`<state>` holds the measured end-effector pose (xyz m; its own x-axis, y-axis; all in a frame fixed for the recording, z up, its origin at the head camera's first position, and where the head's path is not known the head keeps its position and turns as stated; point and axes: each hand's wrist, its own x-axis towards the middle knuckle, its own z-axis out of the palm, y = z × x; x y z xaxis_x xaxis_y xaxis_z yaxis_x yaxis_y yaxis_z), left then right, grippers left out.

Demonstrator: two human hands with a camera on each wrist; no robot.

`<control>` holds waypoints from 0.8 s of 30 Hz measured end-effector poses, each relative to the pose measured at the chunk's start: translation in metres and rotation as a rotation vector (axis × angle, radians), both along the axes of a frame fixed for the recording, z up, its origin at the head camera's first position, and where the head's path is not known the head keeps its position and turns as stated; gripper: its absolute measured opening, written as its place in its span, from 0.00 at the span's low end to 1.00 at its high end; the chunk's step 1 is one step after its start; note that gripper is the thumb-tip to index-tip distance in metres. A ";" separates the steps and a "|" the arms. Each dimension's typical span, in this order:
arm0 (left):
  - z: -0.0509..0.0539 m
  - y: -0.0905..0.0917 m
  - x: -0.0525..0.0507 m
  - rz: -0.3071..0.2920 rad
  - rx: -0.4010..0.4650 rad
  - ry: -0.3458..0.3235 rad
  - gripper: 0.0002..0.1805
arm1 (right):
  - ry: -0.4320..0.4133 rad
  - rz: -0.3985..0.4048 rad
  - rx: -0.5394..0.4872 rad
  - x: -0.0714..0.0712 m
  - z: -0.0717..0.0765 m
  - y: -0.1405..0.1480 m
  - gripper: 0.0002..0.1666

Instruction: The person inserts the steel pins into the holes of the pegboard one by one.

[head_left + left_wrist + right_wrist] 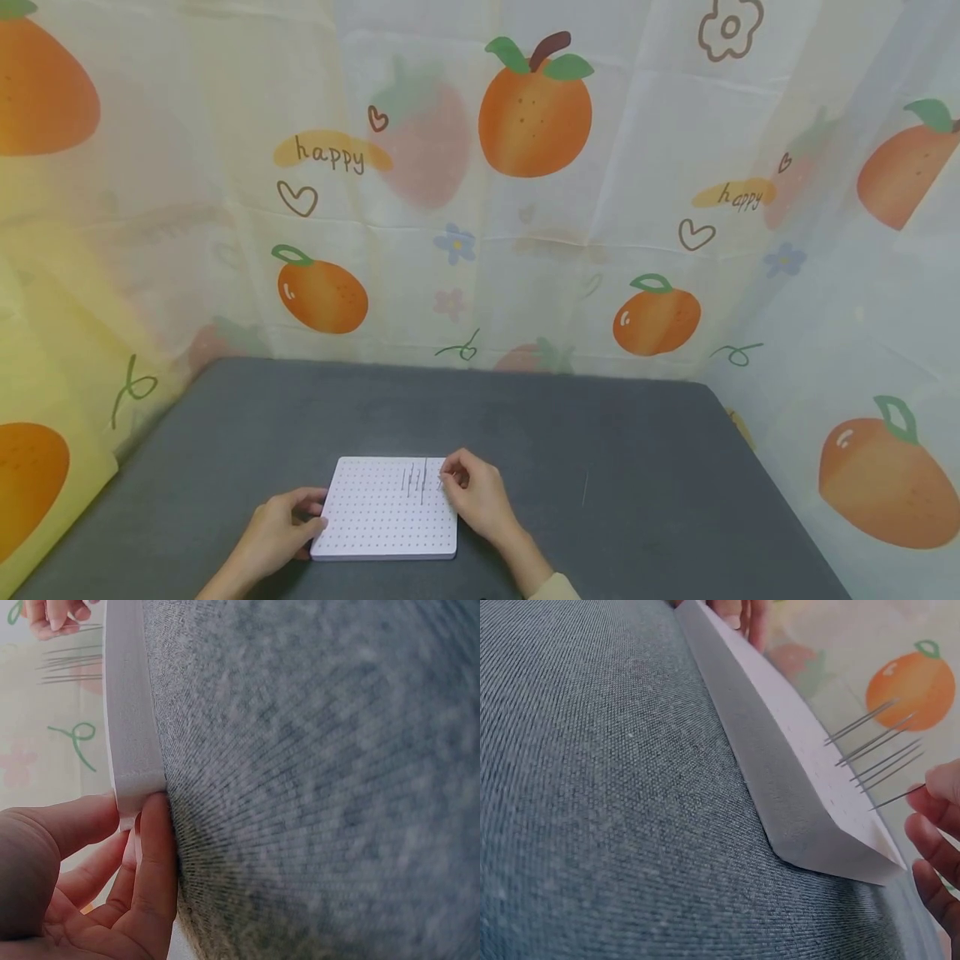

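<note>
A white pegboard [382, 521] with rows of small holes lies flat on the dark table. Several thin metal needles [875, 742] stand upright in its far right part. My left hand [279, 532] holds the board's left edge, the thumb on one face and fingertips against the side, as the left wrist view shows. At the far right corner, my right hand [476, 493] pinches one more needle [898, 798] between thumb and index finger. That needle's lower tip is at the board's surface; whether it sits in a hole I cannot tell.
To the right of the board, a single thin needle [586, 487] lies on the grey cloth-covered table [645, 467]. A curtain [525, 250] printed with oranges hangs behind the table and along both sides.
</note>
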<state>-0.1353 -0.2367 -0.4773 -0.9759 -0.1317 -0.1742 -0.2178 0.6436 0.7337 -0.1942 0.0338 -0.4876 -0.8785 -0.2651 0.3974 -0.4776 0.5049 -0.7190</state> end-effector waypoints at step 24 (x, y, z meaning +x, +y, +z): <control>-0.001 0.000 0.001 0.010 0.013 0.026 0.22 | 0.000 0.005 0.085 -0.001 -0.004 -0.004 0.06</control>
